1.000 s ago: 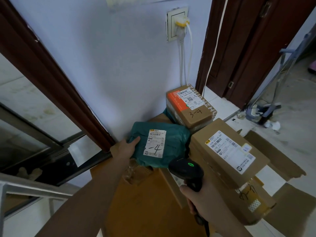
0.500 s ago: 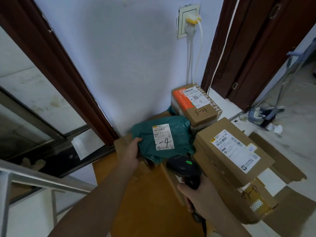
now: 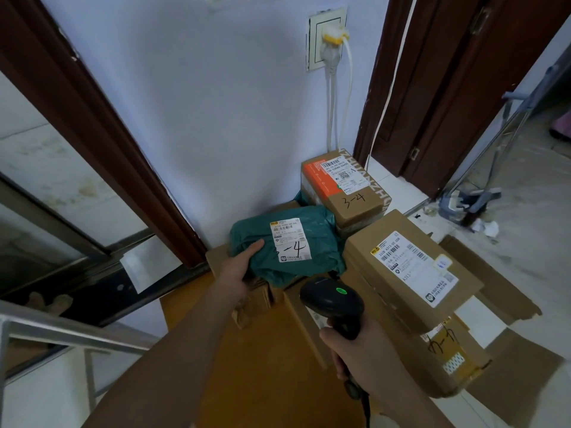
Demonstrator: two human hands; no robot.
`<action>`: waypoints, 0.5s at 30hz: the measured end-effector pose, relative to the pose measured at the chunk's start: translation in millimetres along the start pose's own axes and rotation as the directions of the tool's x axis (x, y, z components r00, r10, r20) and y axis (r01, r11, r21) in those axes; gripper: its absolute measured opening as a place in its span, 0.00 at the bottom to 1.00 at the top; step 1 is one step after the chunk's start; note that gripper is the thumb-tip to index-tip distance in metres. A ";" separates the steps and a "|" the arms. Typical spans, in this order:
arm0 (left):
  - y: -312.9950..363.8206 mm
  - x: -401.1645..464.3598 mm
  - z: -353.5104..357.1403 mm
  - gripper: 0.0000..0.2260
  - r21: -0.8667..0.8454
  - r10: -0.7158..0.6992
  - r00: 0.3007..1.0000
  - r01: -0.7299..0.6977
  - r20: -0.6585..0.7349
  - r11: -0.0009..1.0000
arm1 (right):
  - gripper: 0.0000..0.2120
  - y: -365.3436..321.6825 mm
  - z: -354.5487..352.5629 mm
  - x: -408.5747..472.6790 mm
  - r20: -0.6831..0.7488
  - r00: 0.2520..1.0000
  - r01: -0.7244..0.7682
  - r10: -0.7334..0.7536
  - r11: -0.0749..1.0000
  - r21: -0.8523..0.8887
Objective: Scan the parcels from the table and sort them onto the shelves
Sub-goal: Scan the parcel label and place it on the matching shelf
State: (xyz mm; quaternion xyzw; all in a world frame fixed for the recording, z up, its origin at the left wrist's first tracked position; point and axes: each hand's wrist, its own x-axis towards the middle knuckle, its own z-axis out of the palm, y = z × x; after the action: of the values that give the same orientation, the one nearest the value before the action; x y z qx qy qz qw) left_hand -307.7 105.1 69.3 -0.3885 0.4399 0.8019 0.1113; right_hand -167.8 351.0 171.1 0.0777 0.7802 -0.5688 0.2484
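Head view, left hand (image 3: 239,274) now grasping green parcel (image 3: 287,248) probably tighter, right hand (image 3: 364,350) grasping scanner (image 3: 332,299).

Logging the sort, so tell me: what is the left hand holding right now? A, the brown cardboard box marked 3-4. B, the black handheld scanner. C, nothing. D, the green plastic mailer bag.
D: the left hand grips the green plastic mailer bag by its near edge, thumb on top.

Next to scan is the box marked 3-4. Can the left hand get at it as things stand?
Probably yes. The left hand grips the green parcel, so it must let go first; the 3-4 box sits exposed atop the stack just behind, nothing covering it.
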 end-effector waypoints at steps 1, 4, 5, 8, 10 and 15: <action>1.4 -3.0 -2.4 0.46 0.019 0.003 1.000 -0.003 0.013 1.000 | 0.14 -1.8 1.7 0.1 -0.021 1.000 0.010 -0.010 1.000 -0.005; 3.7 -24.1 -7.8 0.40 0.075 0.089 0.996 -0.089 0.010 0.993 | 0.17 -7.5 9.4 1.9 -0.113 0.993 0.033 -0.033 0.999 -0.009; 3.0 -30.0 -12.7 0.38 0.071 0.138 0.990 -0.138 0.002 0.988 | 0.16 -9.6 12.5 2.6 -0.143 0.989 0.034 -0.033 0.999 0.007; -1.6 -41.2 -34.3 0.40 0.033 0.232 0.972 -0.233 0.022 0.972 | 0.13 -17.7 22.2 4.1 -0.192 0.981 0.052 -0.042 0.998 0.043; -6.2 -47.6 -47.2 0.43 -0.009 0.257 0.964 -0.257 0.066 0.966 | 0.13 -23.0 29.3 4.1 -0.206 0.976 0.078 -0.064 0.995 0.065; -21.0 -64.9 -66.8 0.44 -0.049 0.303 0.939 -0.299 0.162 0.953 | 0.12 -33.3 49.8 1.5 -0.208 0.975 0.089 -0.079 0.995 0.039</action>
State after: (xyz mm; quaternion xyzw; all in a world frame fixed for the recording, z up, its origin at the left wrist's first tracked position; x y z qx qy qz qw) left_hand -218.1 75.1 82.4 -0.2489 0.4736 0.8446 0.0192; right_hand -167.7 293.3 187.2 0.1090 0.7903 -0.5864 0.1399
